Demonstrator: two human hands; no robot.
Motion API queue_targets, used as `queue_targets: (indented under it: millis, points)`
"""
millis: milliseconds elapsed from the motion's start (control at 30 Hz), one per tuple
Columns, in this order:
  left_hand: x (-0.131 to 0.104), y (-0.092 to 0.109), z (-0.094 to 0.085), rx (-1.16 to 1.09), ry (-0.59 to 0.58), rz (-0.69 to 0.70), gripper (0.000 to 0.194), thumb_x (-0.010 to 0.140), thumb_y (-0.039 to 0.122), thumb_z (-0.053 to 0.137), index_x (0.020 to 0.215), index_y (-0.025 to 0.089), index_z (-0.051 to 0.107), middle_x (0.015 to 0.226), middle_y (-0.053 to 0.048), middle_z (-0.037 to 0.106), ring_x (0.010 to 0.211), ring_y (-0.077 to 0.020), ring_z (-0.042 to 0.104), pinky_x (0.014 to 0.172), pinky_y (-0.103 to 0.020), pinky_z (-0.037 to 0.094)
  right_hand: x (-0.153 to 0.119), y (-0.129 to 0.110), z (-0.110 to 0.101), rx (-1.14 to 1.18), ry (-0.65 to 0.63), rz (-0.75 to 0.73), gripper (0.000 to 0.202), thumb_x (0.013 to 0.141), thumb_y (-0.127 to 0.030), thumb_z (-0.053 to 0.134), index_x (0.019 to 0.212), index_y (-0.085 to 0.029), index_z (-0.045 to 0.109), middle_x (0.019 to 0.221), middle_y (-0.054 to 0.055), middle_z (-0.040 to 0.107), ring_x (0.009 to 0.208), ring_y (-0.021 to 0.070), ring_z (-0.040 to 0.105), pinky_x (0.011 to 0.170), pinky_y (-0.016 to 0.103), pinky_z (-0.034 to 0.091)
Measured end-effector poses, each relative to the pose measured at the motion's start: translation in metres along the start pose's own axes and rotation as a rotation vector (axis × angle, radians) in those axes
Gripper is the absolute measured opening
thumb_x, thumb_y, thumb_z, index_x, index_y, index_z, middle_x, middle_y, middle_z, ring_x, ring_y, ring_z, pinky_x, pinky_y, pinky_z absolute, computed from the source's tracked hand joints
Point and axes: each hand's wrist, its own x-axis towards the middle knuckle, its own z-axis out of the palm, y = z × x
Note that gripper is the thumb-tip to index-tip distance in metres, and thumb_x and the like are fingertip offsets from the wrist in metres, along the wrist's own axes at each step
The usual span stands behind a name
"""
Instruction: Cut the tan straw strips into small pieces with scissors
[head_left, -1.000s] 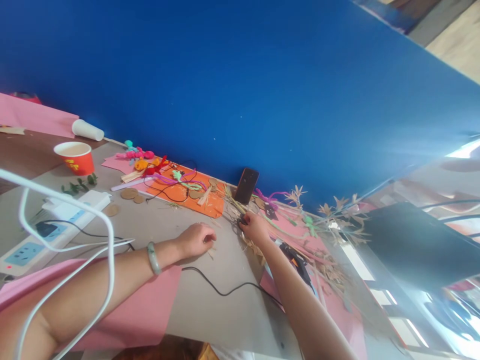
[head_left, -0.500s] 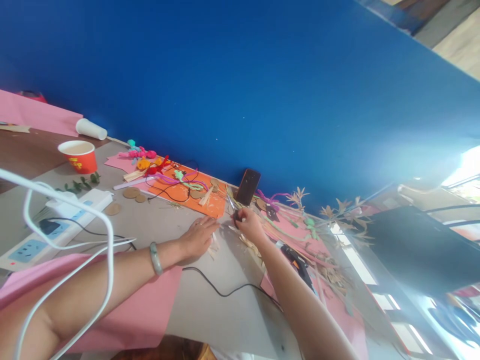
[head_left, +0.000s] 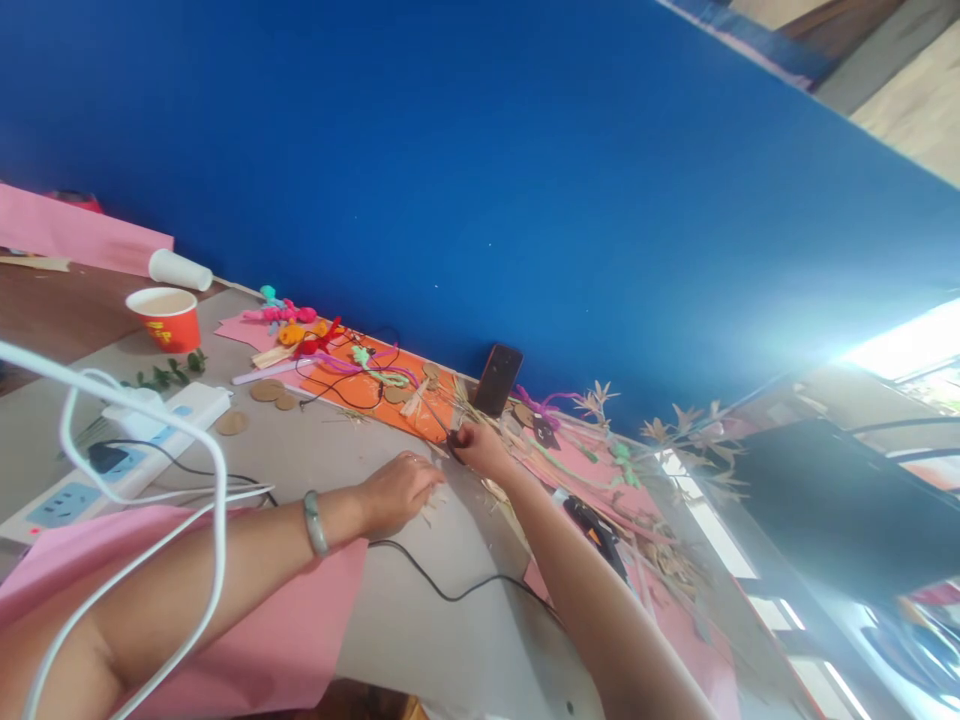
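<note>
My left hand, with a bracelet on its wrist, rests low over the grey table, its fingers curled together near some pale dry scraps. Whatever those fingers may pinch is too small to make out. My right hand is closed around the dark handles of scissors, whose blades point up and left over the orange sheet. Just behind the right hand a dark phone leans upright against the blue wall.
A red paper cup and a white power strip stand at the left, with white cables in front. Yarn figures lie at the back. Dried stems, leaves and a black tool lie on pink paper at the right.
My right hand has moved slightly left with the scissors, whose blades now tilt over the orange sheet. The fingers of my left hand, flat before, have curled in.
</note>
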Motion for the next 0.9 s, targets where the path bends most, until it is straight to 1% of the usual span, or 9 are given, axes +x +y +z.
queue_targets:
  millis: [100,233,300,367,467,600,733,800,900]
  points:
    - [0.001,0.001,-0.001,-0.024,0.049,-0.064,0.034,0.079,0.005,0.041,0.099,0.015,0.067,0.093,-0.011,0.070,0.090,-0.0235,0.061,0.088,-0.036,0.041,-0.001,0.005,-0.011,0.047,-0.010,0.011,0.021,0.062,-0.026,0.058,0.057,-0.021,0.038,0.051,-0.007,0.042,0.049,0.0083,0.036,0.048,0.020,0.027]
    - [0.001,-0.003,0.001,0.010,0.073,-0.097,0.036,0.076,0.002,0.040,0.098,0.015,0.067,0.101,-0.011,0.069,0.100,-0.0232,0.059,0.094,-0.036,0.038,0.001,0.010,-0.020,0.060,0.056,0.026,0.018,0.062,-0.026,0.055,0.060,-0.021,0.038,0.054,-0.006,0.043,0.052,0.0090,0.035,0.049,0.021,0.026]
    - [0.001,-0.007,0.004,0.067,0.056,-0.079,0.039,0.078,0.003,0.041,0.106,0.015,0.064,0.117,-0.011,0.064,0.115,-0.0247,0.052,0.101,-0.039,0.033,0.000,0.009,-0.018,0.059,0.066,0.022,0.017,0.060,-0.025,0.054,0.059,-0.021,0.038,0.054,-0.006,0.042,0.054,0.0095,0.035,0.051,0.022,0.025]
    - [0.000,-0.011,0.008,0.134,0.011,-0.084,0.045,0.080,0.007,0.041,0.121,0.017,0.057,0.135,-0.011,0.053,0.130,-0.0274,0.039,0.108,-0.046,0.023,-0.002,0.007,-0.015,0.067,0.058,0.015,0.016,0.060,-0.025,0.054,0.057,-0.021,0.038,0.053,-0.006,0.040,0.054,0.0098,0.034,0.051,0.023,0.024]
    - [-0.001,-0.013,0.012,0.189,-0.066,-0.101,0.050,0.084,0.015,0.043,0.134,0.017,0.045,0.144,-0.013,0.043,0.137,-0.0298,0.029,0.111,-0.051,0.013,-0.006,0.003,-0.012,0.109,0.006,0.004,0.019,0.059,-0.027,0.056,0.056,-0.021,0.038,0.052,-0.007,0.040,0.053,0.0094,0.033,0.051,0.023,0.024]
    - [0.000,-0.009,0.009,0.188,-0.063,-0.078,0.046,0.085,0.015,0.041,0.130,0.016,0.048,0.135,-0.014,0.052,0.133,-0.0281,0.036,0.111,-0.052,0.011,-0.007,0.000,-0.012,0.180,-0.035,0.025,0.023,0.060,-0.029,0.058,0.056,-0.021,0.036,0.051,-0.007,0.039,0.052,0.0090,0.032,0.050,0.023,0.023]
    - [0.003,-0.006,-0.001,0.127,0.025,-0.100,0.037,0.083,0.006,0.036,0.107,0.017,0.061,0.104,-0.008,0.068,0.108,-0.0209,0.056,0.111,-0.046,0.017,-0.011,-0.002,-0.009,0.237,-0.015,0.058,0.022,0.059,-0.023,0.058,0.056,-0.022,0.036,0.051,-0.008,0.035,0.052,0.0091,0.029,0.050,0.024,0.020]
    - [0.004,-0.007,-0.004,0.114,0.083,-0.118,0.034,0.082,0.005,0.037,0.100,0.018,0.063,0.097,-0.006,0.068,0.099,-0.0194,0.059,0.110,-0.044,0.021,-0.017,-0.005,-0.005,0.293,-0.065,0.055,0.022,0.057,-0.022,0.059,0.055,-0.021,0.037,0.050,-0.008,0.036,0.052,0.0090,0.031,0.050,0.023,0.021]
    - [0.005,-0.009,-0.003,0.134,0.135,-0.154,0.035,0.078,0.002,0.040,0.098,0.018,0.064,0.099,-0.007,0.067,0.102,-0.0204,0.057,0.107,-0.042,0.026,-0.025,-0.009,-0.001,0.415,-0.181,0.047,0.022,0.057,-0.024,0.063,0.057,-0.021,0.042,0.051,-0.007,0.045,0.052,0.0095,0.038,0.050,0.022,0.026]
